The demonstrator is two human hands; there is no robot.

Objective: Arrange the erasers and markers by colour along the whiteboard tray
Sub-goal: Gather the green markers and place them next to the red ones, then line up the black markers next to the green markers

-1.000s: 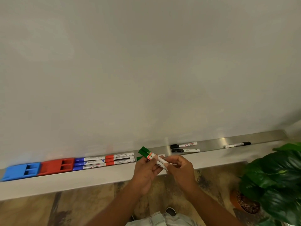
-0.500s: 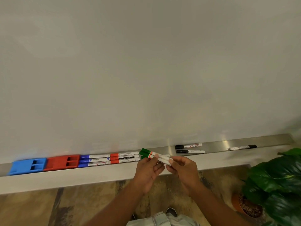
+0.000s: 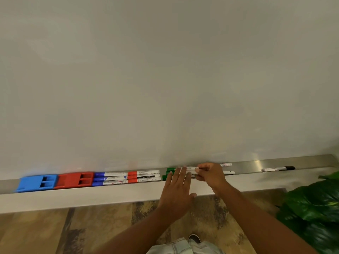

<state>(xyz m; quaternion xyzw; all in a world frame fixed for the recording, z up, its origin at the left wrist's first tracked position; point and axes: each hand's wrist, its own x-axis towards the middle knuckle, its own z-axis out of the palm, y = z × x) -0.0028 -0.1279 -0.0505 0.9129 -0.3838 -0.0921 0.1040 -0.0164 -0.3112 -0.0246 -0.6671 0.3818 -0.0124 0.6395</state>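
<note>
The whiteboard (image 3: 165, 79) fills most of the view, and the long metal tray (image 3: 247, 165) runs along its foot, passing under both sets of fingers. A leafy plant (image 3: 311, 208) stands well off to the right of the right fingers, over a wood-patterned floor (image 3: 55, 231).

The left hand (image 3: 177, 191) is spread flat, its fingers (image 3: 178, 176) straight and holding nothing, the tips lying over the green markers (image 3: 171, 169). The right hand (image 3: 211, 174) sits just beside it, its fingers (image 3: 201, 169) curled and pinching the white barrel of the rearmost of these markers, which lie in the tray with their caps poking out left of the left fingers.

Far left of the left fingers a blue eraser (image 3: 33, 184) touches a red eraser (image 3: 71, 180). Between the erasers and the fingers lie stacked blue markers (image 3: 110, 179), then red markers (image 3: 144, 176), end to end.

Just right of the right fingers two white marker ends (image 3: 229, 172) show, their caps hidden. Further right lies a lone black marker (image 3: 278, 168).
</note>
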